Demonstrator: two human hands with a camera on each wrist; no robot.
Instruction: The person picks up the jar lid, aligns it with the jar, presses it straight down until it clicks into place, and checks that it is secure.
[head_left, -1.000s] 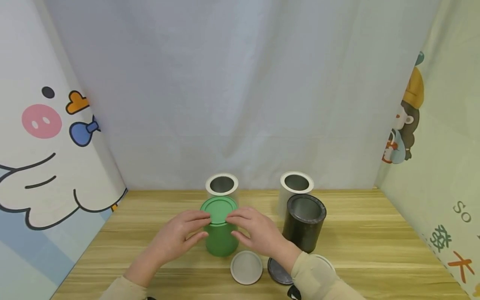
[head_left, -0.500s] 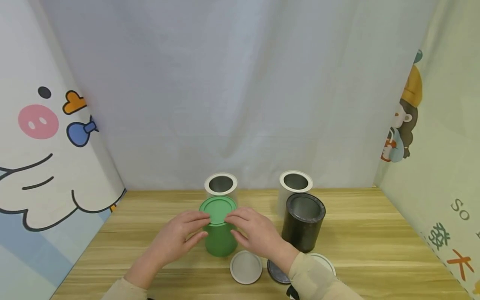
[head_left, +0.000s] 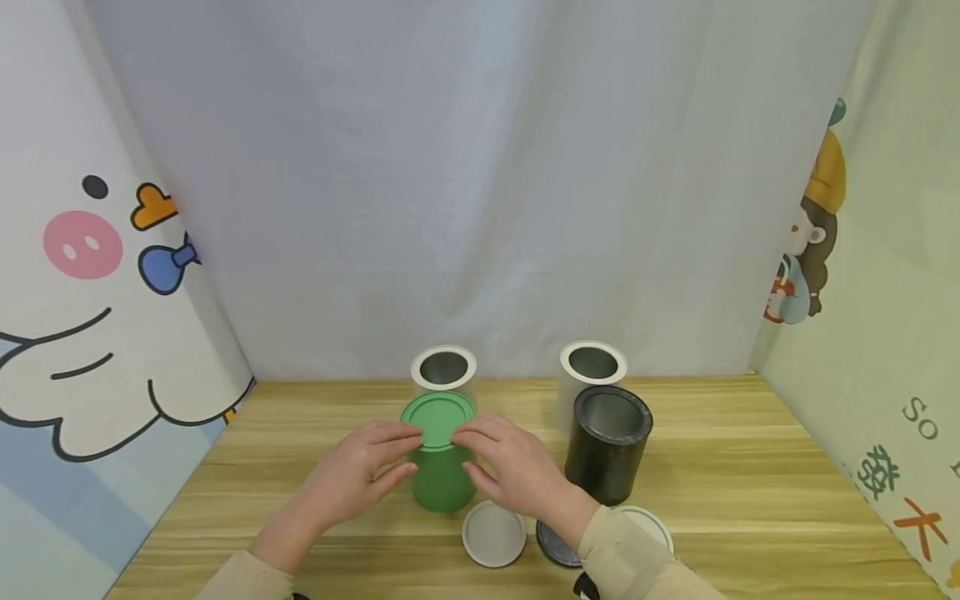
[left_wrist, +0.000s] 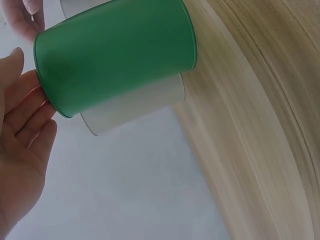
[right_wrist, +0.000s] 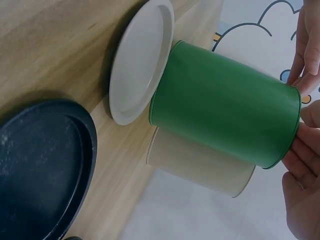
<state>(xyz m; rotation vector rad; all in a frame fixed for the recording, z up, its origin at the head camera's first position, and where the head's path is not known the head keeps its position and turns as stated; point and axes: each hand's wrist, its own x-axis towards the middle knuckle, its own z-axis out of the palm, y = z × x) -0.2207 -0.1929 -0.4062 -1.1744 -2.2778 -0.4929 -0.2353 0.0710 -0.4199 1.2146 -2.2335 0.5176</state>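
A green can (head_left: 444, 485), its green lid (head_left: 438, 410) on top, stands upright on the wooden table in the head view. My left hand (head_left: 362, 467) touches the lid's near left edge with its fingertips, thumb held away from the can's side. From the other side my right hand (head_left: 516, 467) lays its fingertips on the near right edge, thumb also apart. In both hands the fingers are only slightly bent. The right wrist view shows the green can (right_wrist: 225, 107) from the side, with the right hand (right_wrist: 306, 170) at its top rim.
Behind the green can stands a white can (head_left: 420, 373) without a lid. To the right are an uncovered black can (head_left: 603, 467) and another white can (head_left: 567, 408). In front lie a light grey lid (head_left: 493, 535), a black lid (head_left: 557, 546) and a white lid (head_left: 654, 527) partly under the right sleeve.
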